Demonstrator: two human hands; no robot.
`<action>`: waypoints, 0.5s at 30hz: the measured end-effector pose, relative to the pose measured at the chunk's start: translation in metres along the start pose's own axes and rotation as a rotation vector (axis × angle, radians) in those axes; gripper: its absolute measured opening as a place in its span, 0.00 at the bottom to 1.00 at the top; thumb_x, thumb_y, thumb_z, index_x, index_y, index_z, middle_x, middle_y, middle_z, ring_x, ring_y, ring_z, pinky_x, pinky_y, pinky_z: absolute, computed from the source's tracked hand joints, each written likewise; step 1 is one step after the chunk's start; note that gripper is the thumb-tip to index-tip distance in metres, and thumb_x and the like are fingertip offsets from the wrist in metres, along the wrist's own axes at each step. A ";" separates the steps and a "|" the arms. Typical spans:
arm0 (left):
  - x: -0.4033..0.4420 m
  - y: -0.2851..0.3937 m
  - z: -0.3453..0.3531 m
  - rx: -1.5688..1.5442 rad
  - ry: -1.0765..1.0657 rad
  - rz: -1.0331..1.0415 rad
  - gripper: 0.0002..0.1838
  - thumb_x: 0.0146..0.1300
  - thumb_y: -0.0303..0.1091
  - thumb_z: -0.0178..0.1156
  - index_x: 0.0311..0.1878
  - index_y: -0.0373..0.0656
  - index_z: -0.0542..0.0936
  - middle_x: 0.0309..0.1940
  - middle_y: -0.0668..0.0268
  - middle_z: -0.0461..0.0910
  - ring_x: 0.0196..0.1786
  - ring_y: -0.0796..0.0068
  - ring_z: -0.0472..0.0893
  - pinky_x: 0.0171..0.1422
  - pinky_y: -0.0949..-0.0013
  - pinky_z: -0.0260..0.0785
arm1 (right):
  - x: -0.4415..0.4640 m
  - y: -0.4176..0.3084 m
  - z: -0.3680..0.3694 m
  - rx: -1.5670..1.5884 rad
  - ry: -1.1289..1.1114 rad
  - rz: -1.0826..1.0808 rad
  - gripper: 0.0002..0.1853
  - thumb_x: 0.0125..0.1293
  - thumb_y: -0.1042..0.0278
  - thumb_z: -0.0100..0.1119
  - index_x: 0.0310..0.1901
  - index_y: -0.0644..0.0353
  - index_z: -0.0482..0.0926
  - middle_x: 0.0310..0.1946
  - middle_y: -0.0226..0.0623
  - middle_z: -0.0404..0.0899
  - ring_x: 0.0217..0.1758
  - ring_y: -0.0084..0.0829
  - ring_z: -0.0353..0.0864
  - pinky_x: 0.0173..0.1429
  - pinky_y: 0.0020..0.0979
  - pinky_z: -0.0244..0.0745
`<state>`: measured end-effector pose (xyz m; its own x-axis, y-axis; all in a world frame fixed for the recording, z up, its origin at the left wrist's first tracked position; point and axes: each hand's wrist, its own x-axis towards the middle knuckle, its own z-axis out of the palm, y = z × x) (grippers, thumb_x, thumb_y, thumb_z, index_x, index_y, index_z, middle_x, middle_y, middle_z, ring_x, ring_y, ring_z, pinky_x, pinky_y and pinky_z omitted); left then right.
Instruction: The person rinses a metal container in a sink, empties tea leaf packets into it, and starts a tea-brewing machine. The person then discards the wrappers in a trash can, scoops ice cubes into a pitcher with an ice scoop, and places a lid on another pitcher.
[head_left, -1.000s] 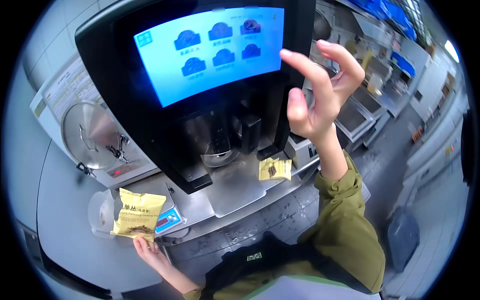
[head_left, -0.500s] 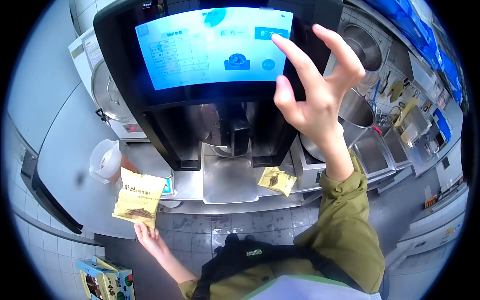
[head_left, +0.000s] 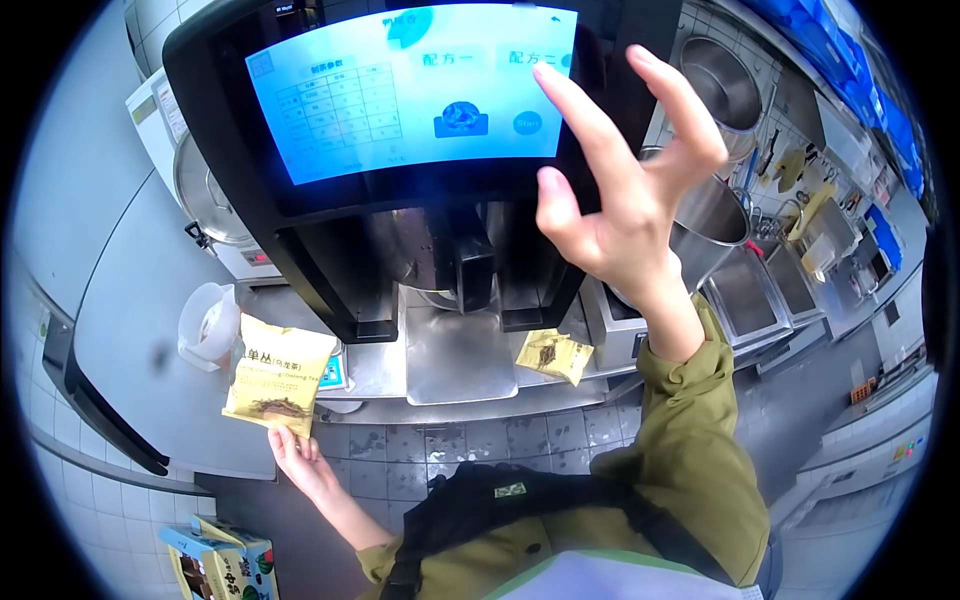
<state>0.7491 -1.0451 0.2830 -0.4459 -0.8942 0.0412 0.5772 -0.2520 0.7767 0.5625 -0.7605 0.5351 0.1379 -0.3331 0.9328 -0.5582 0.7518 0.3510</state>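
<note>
Kitchen's tiled, wet-looking floor (head_left: 460, 440), steel counter (head_left: 375, 370) w/ a big black machine (head_left: 225, 120) on it, sinks (head_left: 745, 300) off to the right. Screen (head_left: 420, 95) is lit: table, two recipe labels, round Start button (head_left: 527, 123).

R hand (head_left: 625, 215) is up at the screen, fingers spread, nothing in it. Index tip's right by the recipe 2 label (head_left: 528, 57); can't tell if it's actually touching. L hand (head_left: 298, 460) is pinching the bottom edge of a yellow tea packet (head_left: 280, 375), which is upright, printed side showing, near the clear jug (head_left: 209, 325) & scale (head_left: 332, 368). 2nd yellow packet (head_left: 553, 356) lies on the counter beside the tray (head_left: 460, 350).

Tips imo: tap w/ index pad only, thumb + other fingers well back, bc Start's close below & a stray knuckle could hit it. Quick clean press, then lift off so the label's readable. Check it vs the packet print. L hand: light but firm pinch, pkt upright, no squeezing, esp. if it's open (can't tell from here).
</note>
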 end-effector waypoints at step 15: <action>0.008 -0.005 -0.018 0.003 -0.021 -0.038 0.04 0.66 0.33 0.49 0.37 0.44 0.68 0.20 0.77 0.60 0.16 0.92 0.53 0.17 0.85 0.45 | -0.037 0.011 -0.009 0.142 0.233 0.022 0.16 0.45 0.60 0.52 0.37 0.50 0.82 0.49 0.43 0.63 0.50 0.37 0.62 0.50 0.37 0.63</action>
<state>0.7545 -1.0574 0.2680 -0.4817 -0.8760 0.0245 0.5577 -0.2849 0.7796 0.5581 -0.7349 0.5051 0.2996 -0.1649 0.9397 -0.6701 0.6647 0.3303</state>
